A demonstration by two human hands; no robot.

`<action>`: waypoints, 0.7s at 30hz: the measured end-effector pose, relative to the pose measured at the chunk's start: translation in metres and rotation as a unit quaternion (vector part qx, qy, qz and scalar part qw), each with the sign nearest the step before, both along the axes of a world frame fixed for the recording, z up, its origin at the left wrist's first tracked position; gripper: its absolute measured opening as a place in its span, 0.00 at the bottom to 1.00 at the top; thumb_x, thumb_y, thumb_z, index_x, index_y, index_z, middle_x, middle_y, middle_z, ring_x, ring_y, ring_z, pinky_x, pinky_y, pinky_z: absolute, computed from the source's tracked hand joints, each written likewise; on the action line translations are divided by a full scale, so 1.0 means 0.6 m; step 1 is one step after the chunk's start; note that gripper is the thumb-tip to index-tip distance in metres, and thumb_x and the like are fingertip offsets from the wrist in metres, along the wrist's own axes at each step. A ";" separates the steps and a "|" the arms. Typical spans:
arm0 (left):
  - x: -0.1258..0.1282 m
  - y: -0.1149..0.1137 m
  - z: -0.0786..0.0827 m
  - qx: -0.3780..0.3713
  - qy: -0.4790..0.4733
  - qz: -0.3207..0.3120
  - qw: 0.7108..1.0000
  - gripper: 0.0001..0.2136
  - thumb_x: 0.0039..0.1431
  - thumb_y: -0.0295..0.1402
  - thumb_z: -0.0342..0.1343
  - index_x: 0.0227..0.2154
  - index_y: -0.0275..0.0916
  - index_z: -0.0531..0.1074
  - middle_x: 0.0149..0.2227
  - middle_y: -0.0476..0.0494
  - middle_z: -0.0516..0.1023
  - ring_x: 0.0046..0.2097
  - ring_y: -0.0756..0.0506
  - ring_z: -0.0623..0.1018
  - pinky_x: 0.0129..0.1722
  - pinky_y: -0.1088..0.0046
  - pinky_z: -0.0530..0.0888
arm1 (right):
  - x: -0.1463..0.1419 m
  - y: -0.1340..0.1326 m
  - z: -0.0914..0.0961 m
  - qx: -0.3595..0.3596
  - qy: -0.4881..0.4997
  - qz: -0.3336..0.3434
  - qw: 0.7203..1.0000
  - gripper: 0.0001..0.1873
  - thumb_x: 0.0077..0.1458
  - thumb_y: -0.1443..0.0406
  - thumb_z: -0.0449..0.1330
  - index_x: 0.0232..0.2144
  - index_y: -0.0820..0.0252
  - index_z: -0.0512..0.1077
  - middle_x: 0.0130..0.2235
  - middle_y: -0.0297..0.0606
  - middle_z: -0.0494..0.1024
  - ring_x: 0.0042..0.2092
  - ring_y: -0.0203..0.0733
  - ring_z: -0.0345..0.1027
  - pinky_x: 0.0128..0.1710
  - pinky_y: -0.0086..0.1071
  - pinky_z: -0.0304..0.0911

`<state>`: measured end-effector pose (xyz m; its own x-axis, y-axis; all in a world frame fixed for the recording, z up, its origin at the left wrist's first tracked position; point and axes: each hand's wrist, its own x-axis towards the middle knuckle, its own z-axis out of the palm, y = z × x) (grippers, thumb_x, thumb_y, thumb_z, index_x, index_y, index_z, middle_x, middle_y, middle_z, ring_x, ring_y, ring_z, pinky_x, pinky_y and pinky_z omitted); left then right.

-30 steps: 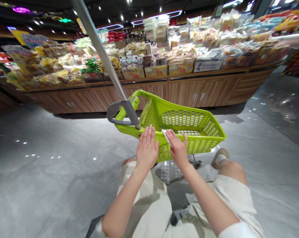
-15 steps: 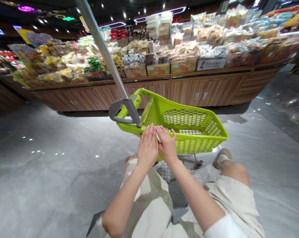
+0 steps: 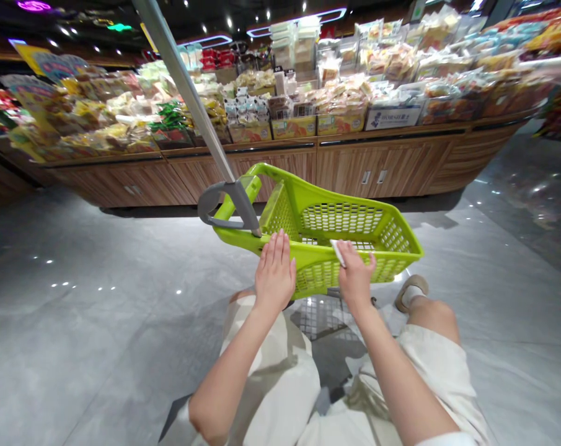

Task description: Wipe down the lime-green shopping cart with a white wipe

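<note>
Right hand (image 3: 356,277) is pinching a white wipe (image 3: 338,252) against the rim of the green cart basket (image 3: 392,230) — sliding away from the left hand (image 3: 275,272), now well apart, which is resting open and flat on that rim — grey pole (image 3: 187,93) is rising beside it, wooden snack counter (image 3: 261,170) ahead.

Seemingly a white cloth (image 3: 337,253) on the green basket (image 3: 317,277).
</note>
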<state>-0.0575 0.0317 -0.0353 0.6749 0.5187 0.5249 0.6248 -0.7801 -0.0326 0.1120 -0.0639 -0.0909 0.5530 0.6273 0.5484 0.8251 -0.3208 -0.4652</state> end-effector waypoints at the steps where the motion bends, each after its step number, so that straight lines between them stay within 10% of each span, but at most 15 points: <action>1: 0.000 0.000 0.000 0.002 -0.002 0.000 1.000 0.28 0.66 0.31 0.41 0.67 0.28 0.45 0.69 0.34 0.51 0.70 0.40 0.49 0.67 0.56 0.54 | -0.030 0.024 0.021 -0.016 -0.006 0.056 0.998 0.37 0.49 0.77 0.46 0.60 0.52 0.62 0.60 0.40 0.71 0.63 0.44 0.60 0.63 0.54 0.37; 6: -0.001 0.001 0.002 0.007 0.009 0.002 1.000 0.28 0.64 0.28 0.42 0.66 0.29 0.49 0.69 0.34 0.52 0.70 0.40 0.50 0.67 0.57 0.55 | -0.115 0.085 0.079 -0.011 -0.022 0.177 0.984 0.35 0.51 0.76 0.47 0.62 0.55 0.60 0.62 0.40 0.67 0.66 0.41 0.55 0.66 0.50 0.32; 15: -0.001 0.002 0.000 -0.004 0.002 -0.002 1.000 0.28 0.66 0.30 0.42 0.67 0.27 0.47 0.69 0.34 0.50 0.70 0.40 0.48 0.67 0.57 0.54 | 0.063 -0.059 -0.043 0.012 -0.065 -0.031 0.997 0.37 0.50 0.76 0.48 0.62 0.51 0.60 0.60 0.38 0.70 0.65 0.46 0.56 0.64 0.54 0.34; 18: 0.001 0.001 -0.001 -0.008 -0.008 -0.004 1.000 0.28 0.65 0.29 0.42 0.67 0.28 0.46 0.69 0.33 0.50 0.70 0.40 0.48 0.67 0.56 0.54 | 0.032 -0.032 -0.021 0.002 -0.030 -0.043 0.999 0.36 0.50 0.76 0.47 0.61 0.52 0.62 0.60 0.39 0.70 0.64 0.46 0.58 0.64 0.55 0.36; 21: 0.003 0.001 -0.001 -0.004 -0.012 -0.001 1.000 0.28 0.65 0.29 0.42 0.67 0.28 0.47 0.69 0.32 0.51 0.70 0.39 0.49 0.67 0.55 0.55 | -0.049 0.036 0.031 -0.011 -0.011 0.091 0.996 0.37 0.49 0.78 0.46 0.61 0.55 0.61 0.61 0.40 0.69 0.64 0.41 0.58 0.65 0.51 0.34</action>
